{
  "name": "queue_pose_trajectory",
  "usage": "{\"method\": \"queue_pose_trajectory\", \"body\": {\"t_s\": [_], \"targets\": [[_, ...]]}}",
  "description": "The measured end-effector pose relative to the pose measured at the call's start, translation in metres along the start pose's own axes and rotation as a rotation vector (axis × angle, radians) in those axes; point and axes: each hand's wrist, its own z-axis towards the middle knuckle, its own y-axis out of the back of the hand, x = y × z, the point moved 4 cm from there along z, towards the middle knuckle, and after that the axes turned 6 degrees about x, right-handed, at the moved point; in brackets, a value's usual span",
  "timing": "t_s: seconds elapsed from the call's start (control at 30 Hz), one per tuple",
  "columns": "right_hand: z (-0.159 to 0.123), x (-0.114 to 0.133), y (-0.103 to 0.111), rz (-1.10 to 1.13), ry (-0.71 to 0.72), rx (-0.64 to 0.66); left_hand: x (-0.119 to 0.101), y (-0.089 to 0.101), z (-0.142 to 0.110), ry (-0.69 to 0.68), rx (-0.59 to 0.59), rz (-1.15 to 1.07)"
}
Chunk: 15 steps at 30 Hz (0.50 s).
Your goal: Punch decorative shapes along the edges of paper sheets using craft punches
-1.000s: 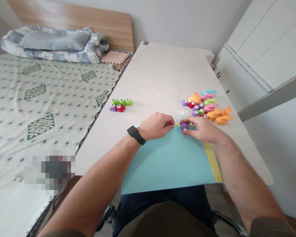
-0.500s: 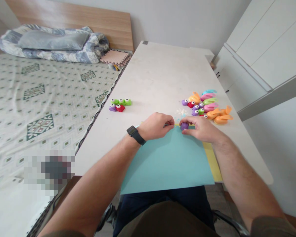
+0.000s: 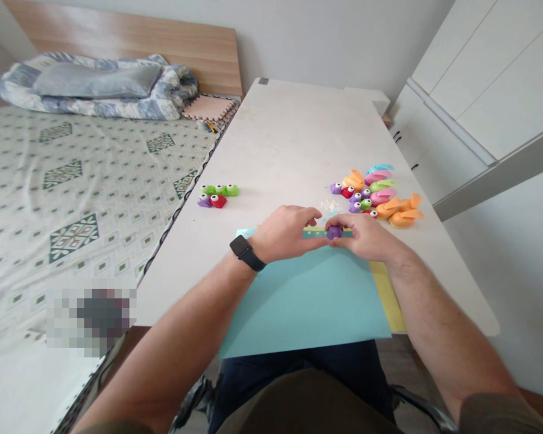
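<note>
A small purple craft paper punch (image 3: 334,232) sits at the far edge of a light blue sheet of paper (image 3: 308,301). My right hand (image 3: 366,235) grips it between thumb and fingers. Beside it, my left hand (image 3: 287,232) has its thumb stretched toward the punch's near side, and the index finger is raised apart from the thumb. Whether that thumb touches the punch I cannot tell. Between my hands the paper's far edge shows a row of small punched holes, with yellow paper (image 3: 387,295) underneath.
Paper bits (image 3: 331,208) lie just beyond the sheet. Several coloured punches crowd the right, including orange lever ones (image 3: 402,218). Another group of green, purple and red punches (image 3: 218,196) stands on the left of the white table (image 3: 294,132). A bed (image 3: 117,181) adjoins the left side.
My left hand has opened from a pinch at the paper's edge, its thumb now extending to the punch. The row of holes has come into view. The punch stays in my right hand.
</note>
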Motion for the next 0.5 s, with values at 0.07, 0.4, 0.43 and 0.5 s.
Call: {"method": "queue_pose_trajectory", "body": {"t_s": [0.07, 0.4, 0.43, 0.5], "targets": [[0.0, 0.003, 0.0, -0.003, 0.006, 0.0, -0.006, -0.005, 0.004, -0.005, 0.002, 0.049], [0.0, 0.002, -0.001, 0.005, 0.044, -0.033, -0.014, -0.027, 0.022, 0.03, 0.08, 0.08], [0.0, 0.002, -0.002, 0.002, 0.046, -0.033, -0.013, -0.028, 0.022, 0.038, 0.088, 0.06], [0.0, 0.002, -0.003, -0.004, 0.043, -0.031, -0.011, -0.03, 0.022, 0.049, 0.101, 0.03]]}}
